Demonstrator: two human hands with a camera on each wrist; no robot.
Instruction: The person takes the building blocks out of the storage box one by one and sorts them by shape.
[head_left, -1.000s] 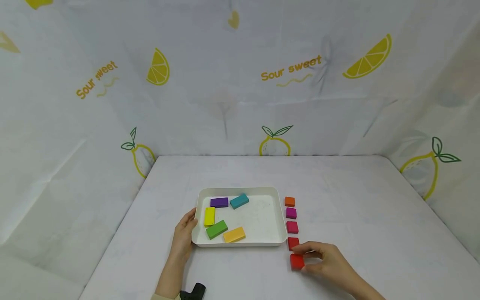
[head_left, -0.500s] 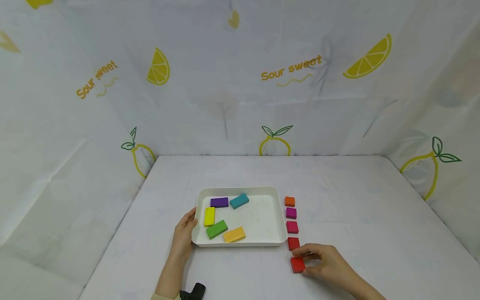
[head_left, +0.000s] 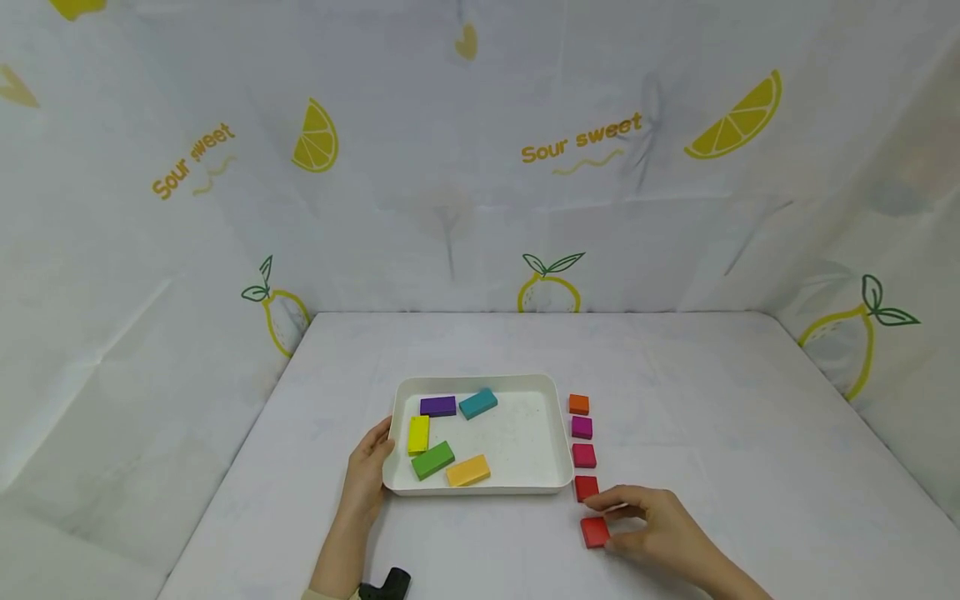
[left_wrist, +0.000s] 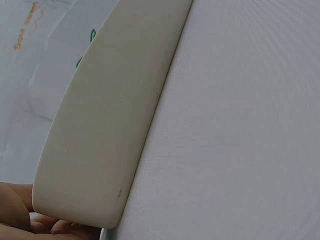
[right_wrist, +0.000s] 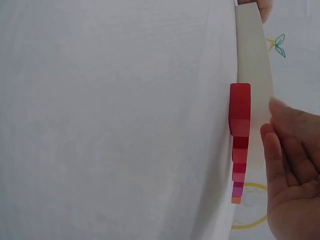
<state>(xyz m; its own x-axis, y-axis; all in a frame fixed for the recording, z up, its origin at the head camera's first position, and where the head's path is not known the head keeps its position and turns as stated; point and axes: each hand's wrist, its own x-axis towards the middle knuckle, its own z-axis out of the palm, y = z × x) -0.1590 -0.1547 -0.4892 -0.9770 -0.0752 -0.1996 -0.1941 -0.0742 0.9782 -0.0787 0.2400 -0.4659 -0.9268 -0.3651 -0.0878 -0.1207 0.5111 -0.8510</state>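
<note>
My left hand (head_left: 367,471) grips the left side of a shallow white tray (head_left: 525,490). In the left wrist view the fingers (left_wrist: 15,210) are at the tray's corner. Inside the tray lie purple (head_left: 438,407), teal (head_left: 478,403), yellow (head_left: 418,435), green (head_left: 432,460) and orange-yellow (head_left: 468,471) blocks. The nearest red block (head_left: 595,532) rests on the table beside my right hand (head_left: 652,521). Its thumb is right at the block's edge, while the index finger reaches past it. The right wrist view has the fingertips apart from the red block (right_wrist: 240,107), with nothing held.
Beyond that block, a column runs along the tray's right side: another red (head_left: 586,488), a crimson (head_left: 583,456), a magenta (head_left: 581,427) and an orange block (head_left: 578,404). A white cloth covers the table (head_left: 712,400). A lemon-printed curtain (head_left: 480,208) stands behind.
The nearest red block has slid slightly toward the person, widening its gap from the red block behind it. My right hand has shifted only a little; the left hand and tray stay put.
</note>
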